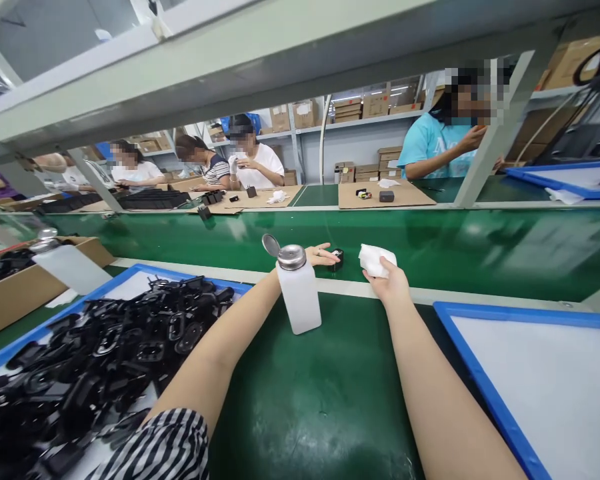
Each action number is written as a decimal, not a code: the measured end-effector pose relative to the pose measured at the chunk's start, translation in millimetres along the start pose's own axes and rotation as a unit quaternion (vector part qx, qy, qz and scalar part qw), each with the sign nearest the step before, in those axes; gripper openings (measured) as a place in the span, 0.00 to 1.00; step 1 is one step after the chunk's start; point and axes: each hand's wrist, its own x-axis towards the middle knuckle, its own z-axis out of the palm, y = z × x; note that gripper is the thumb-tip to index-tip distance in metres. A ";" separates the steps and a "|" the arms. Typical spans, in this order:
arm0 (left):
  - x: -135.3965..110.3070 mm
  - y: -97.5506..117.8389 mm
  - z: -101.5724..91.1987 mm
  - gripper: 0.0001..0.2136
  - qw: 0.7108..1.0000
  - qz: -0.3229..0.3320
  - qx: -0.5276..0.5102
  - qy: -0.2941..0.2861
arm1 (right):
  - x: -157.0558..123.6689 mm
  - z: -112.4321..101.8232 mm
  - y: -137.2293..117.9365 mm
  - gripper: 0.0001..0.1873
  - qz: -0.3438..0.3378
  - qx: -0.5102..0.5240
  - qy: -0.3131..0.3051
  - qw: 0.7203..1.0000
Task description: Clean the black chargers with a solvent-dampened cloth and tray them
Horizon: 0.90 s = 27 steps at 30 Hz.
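Note:
My left hand [321,256] reaches out over the green conveyor belt [480,247], its fingers stretched and spread. Its fingertips are at a small black plastic part [337,259]; whether they press on it I cannot tell. A folded white wipe [375,260] is pinched in my right hand [393,283], just right of that part. Between my forearms, close to the left one, a white pump-top bottle [300,300] stands on the green table [300,400] with its metal lid flipped up.
To my left lies a blue-rimmed tray [145,269] heaped with black plastic parts [130,340]. Another white bottle [70,267] stands beside a cardboard box [87,250]. A second blue-rimmed tray [530,317] is at right. A metal beam [280,73] crosses overhead. Several people work across the belt.

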 end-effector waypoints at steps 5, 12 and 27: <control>15.8 9.4 13.0 0.17 0.992 -0.032 -0.063 -0.100 | -1.3 1.7 -0.1 0.07 -0.006 -0.009 -0.005 1.000; -13.6 5.3 -32.0 0.06 0.974 -0.037 -0.184 0.129 | -5.9 4.3 -2.2 0.07 -0.001 -0.003 0.018 1.000; -336.8 45.7 63.7 0.25 0.941 -0.142 -0.188 0.244 | -184.9 65.8 15.9 0.06 -0.097 -0.206 -0.221 0.948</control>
